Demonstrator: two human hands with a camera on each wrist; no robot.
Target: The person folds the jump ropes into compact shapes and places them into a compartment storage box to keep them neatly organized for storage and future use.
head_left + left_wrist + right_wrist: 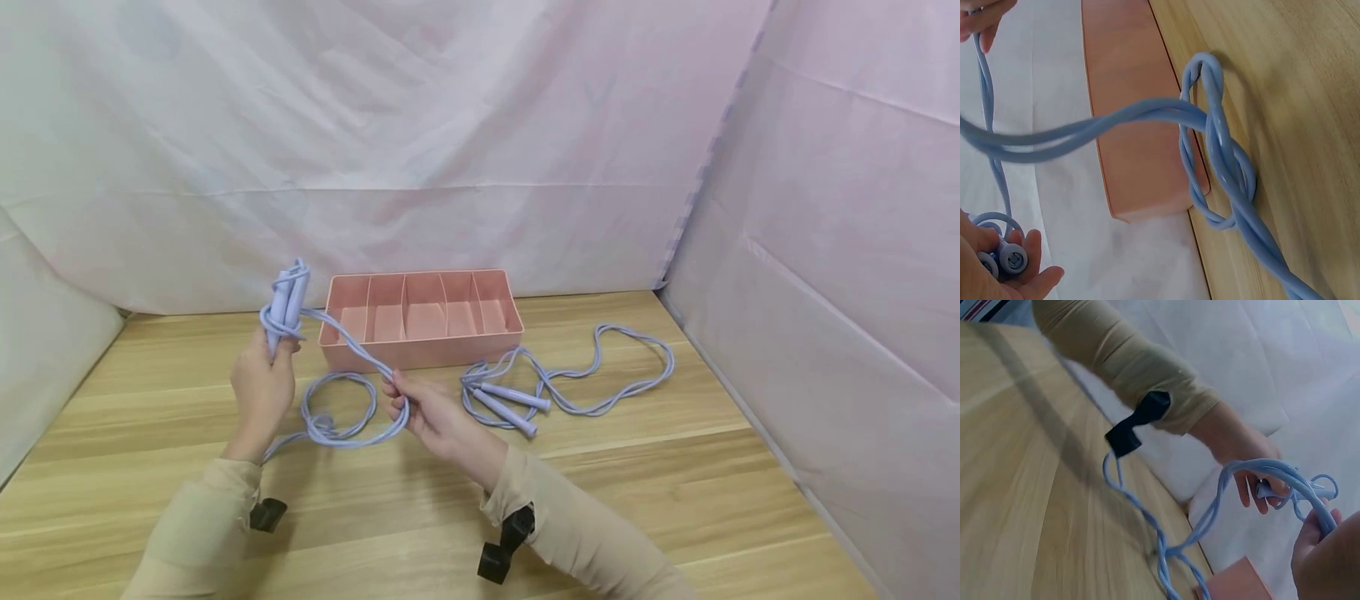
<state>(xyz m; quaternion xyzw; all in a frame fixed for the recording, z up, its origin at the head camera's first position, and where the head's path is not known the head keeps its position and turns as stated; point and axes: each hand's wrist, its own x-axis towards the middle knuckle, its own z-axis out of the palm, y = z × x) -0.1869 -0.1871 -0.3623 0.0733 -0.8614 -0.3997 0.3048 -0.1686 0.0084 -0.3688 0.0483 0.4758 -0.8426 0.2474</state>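
Observation:
My left hand (262, 383) grips the two light-blue handles of a jump rope (287, 304) side by side, raised above the table, with cord looped around them. From there the doubled cord runs right to my right hand (435, 414), which pinches it between thumb and fingers. Below, the rest of that cord (1229, 150) hangs and coils near the wood. In the left wrist view, the handle ends (1012, 259) poke out from the left hand's fingers. A second jump rope (510, 402) lies on the table to the right of the right hand.
A pink tray (420, 350) with several compartments stands behind the hands, near the back edge of the wooden table (375, 525). White cloth (450, 125) hangs behind and at both sides. The second rope's cord (637, 389) spreads in a loop toward the right.

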